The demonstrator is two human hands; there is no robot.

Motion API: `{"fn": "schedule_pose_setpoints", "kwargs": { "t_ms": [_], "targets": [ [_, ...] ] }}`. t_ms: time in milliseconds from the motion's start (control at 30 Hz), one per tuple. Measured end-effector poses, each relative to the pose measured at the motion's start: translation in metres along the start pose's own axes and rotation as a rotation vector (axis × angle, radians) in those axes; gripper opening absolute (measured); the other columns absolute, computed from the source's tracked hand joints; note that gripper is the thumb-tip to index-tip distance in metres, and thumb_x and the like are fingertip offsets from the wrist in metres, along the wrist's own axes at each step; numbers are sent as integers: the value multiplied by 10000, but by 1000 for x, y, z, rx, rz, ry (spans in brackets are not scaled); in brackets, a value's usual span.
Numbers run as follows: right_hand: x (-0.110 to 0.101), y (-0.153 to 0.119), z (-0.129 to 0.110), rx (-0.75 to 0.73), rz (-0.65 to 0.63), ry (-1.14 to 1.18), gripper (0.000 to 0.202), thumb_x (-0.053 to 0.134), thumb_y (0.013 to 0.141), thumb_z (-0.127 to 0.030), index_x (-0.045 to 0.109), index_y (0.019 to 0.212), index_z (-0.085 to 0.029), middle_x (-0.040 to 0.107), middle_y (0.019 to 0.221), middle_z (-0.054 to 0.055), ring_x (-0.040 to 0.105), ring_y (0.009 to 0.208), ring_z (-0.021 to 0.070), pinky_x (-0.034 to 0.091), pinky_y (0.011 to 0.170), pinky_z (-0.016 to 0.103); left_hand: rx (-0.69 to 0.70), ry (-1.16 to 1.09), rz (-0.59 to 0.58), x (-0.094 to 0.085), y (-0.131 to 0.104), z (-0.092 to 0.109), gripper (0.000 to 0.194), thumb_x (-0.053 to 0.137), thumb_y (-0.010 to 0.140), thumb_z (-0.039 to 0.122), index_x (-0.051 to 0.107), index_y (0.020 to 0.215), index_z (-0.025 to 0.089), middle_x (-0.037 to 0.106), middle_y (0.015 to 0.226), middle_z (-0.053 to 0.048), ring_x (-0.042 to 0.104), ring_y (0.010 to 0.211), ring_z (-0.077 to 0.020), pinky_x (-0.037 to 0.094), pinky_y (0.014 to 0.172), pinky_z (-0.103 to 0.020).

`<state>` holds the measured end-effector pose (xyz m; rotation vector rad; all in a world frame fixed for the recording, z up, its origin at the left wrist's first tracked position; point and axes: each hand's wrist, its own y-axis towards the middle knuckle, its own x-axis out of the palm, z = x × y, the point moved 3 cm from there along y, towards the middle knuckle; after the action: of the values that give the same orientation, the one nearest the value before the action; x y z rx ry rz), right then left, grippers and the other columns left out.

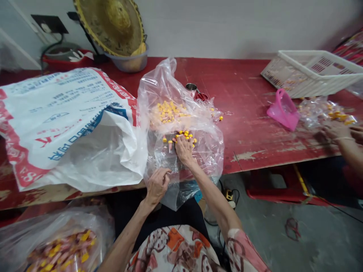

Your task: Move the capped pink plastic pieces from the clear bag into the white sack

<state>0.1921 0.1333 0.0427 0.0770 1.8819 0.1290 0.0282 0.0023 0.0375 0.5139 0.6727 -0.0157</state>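
My right hand [185, 149] reaches down into a small pile of yellow-capped clear tubes [185, 133], fingers bent and closed around some of them; the fingertips are partly hidden. The tubes lie on a large clear plastic bag [208, 141] spread over the table edge. More yellow-capped pieces [167, 111] show through the film farther back. Nearer to me, my left hand [158, 186] is closed at the bag's front edge, thumb and fingers pinched on clear plastic film [173, 185]. One tube [170, 146] stands apart, left of the pile.
A white printed sack [70, 109] lies at left. Behind are a metal cup [191, 89], red-handled scissors [202, 96] and a straw hat [113, 26]. At right, another person's hands [336, 130] work near a pink scoop [283, 109] and white basket [314, 81]. A filled bag [65, 251] sits lower left.
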Motion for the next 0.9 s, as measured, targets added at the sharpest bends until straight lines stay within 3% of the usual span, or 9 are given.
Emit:
{"fn": "schedule_pose_setpoints", "kwargs": {
  "t_ms": [133, 267, 433, 533, 633, 767, 900],
  "targets": [
    [-18, -9, 4, -88, 94, 87, 263, 448, 1116, -234, 699, 1185, -199, 743, 1183, 117, 644, 1112, 261, 389, 1009, 409, -158, -29, 41, -13, 19, -5, 306, 493, 913, 153, 724, 1100, 228, 751, 966, -26, 682, 784, -158, 574, 771, -284],
    [-27, -59, 12, -223, 228, 190, 293, 479, 1130, -298, 660, 1353, -240, 744, 1262, 80, 649, 1165, 220, 407, 962, 351, -167, -7, 52, -20, 35, -4, 334, 478, 955, 183, 724, 1175, 232, 736, 1021, -42, 687, 883, -175, 564, 847, -300],
    [-7, -104, 16, -269, 169, 144, 263, 478, 1133, -253, 736, 1172, -224, 792, 1128, 67, 691, 989, 199, 395, 884, 358, -110, 229, -106, -14, 45, -7, 401, 435, 970, 147, 744, 1212, 227, 676, 988, -62, 667, 869, -202, 535, 790, -306],
    [-11, -108, 17, -202, 251, 250, 274, 482, 1134, -272, 679, 1318, -228, 781, 1224, 75, 692, 1064, 199, 405, 907, 354, -188, 385, -228, -15, 52, -14, 470, 438, 985, 136, 681, 1374, 237, 656, 1069, -74, 677, 897, -212, 522, 736, -301],
    [-13, -111, 12, -178, 297, 348, 274, 480, 1134, -306, 659, 1318, -211, 781, 1183, 76, 693, 1019, 194, 421, 916, 352, -226, 548, -452, -12, 61, -20, 529, 462, 1000, 138, 598, 1491, 281, 633, 1117, -79, 682, 893, -222, 513, 695, -305],
    [-1, -112, 5, -187, 197, 304, 267, 460, 1133, -264, 707, 1044, -219, 774, 979, 53, 678, 914, 193, 422, 916, 354, -135, 588, -615, -9, 73, -26, 407, 492, 1025, 172, 647, 1391, 259, 628, 1166, -96, 695, 1032, -252, 550, 806, -326],
    [-3, -108, 13, -117, 178, 466, 190, 512, 1110, -253, 699, 1118, -221, 775, 1058, 59, 688, 951, 201, 454, 943, 355, -59, 491, -629, -17, 80, -31, 286, 507, 1028, 218, 660, 1269, 237, 654, 1201, -91, 695, 1066, -246, 568, 836, -329]
  ]
}}
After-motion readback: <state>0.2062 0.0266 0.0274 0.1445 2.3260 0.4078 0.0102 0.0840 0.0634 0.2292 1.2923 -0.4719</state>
